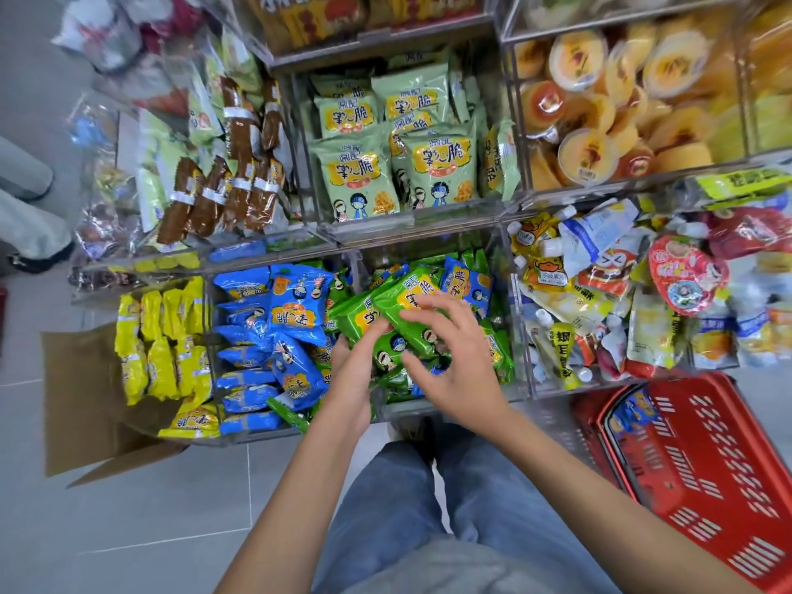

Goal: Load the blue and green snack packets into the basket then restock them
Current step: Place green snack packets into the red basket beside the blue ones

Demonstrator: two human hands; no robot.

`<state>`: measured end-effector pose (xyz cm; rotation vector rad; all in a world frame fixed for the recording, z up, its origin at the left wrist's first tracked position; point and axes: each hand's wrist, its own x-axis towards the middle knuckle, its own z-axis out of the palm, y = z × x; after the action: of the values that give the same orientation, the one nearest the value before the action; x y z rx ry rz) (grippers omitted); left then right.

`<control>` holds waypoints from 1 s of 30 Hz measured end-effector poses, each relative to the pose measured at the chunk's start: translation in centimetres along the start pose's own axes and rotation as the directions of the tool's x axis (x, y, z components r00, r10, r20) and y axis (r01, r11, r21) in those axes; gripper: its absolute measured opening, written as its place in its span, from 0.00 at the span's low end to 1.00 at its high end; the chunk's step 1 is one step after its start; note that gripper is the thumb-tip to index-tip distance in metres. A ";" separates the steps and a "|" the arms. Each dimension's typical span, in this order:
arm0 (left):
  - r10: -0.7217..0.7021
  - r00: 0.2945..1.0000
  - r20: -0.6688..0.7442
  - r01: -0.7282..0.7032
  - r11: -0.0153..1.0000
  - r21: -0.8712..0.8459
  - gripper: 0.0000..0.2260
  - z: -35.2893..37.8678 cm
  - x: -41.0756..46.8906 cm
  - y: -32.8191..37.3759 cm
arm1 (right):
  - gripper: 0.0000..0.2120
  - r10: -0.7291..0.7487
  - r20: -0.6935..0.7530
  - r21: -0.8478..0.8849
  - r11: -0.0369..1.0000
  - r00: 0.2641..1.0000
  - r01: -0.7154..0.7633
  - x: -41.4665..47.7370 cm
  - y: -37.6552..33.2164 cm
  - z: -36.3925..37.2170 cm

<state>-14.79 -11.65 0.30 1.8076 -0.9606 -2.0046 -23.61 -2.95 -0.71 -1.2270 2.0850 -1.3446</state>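
We saw glossy, crinkled plastic film on the green snack packets (398,319) and the blue snack packets (295,310), clear smooth plastic in the bins (368,233), hard red slotted plastic in the basket (707,486), matt brown cardboard in the box (85,400), soft blue denim in the trousers (428,508) and smooth grey tile on the floor (150,529).

A grey tiled floor (171,529) with thin pale grout lines runs under tiered shelving of clear plastic bins (411,229), whose front lips catch soft glare in the bright, even light. An open brown cardboard box (81,400) sits on the floor at the lowest tier's left end, flaps spread. At the far left edge stand another person's pale trouser leg (30,225) and dark shoe (43,261).
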 end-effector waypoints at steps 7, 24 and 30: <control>0.037 0.996 0.077 -0.044 0.996 0.083 0.30 -0.8 -1.9 0.2 | 0.22 0.301 0.004 0.311 0.906 0.954 -0.288 0.2 -0.9 -1.6; -0.153 0.965 0.211 0.098 0.963 0.251 0.31 -1.3 -1.0 -1.1 | 0.21 0.684 0.248 0.453 0.545 0.687 -0.706 -1.4 -0.1 0.6; -0.192 0.969 0.158 0.141 0.947 0.288 0.42 -1.0 -0.3 -1.7 | 0.18 0.662 0.260 0.514 0.522 0.703 -0.681 -1.2 1.0 1.0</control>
<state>-13.41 -10.51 -0.53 1.9259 -1.2319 -2.2712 -22.75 -2.28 -2.24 -0.1131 1.6195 -1.3635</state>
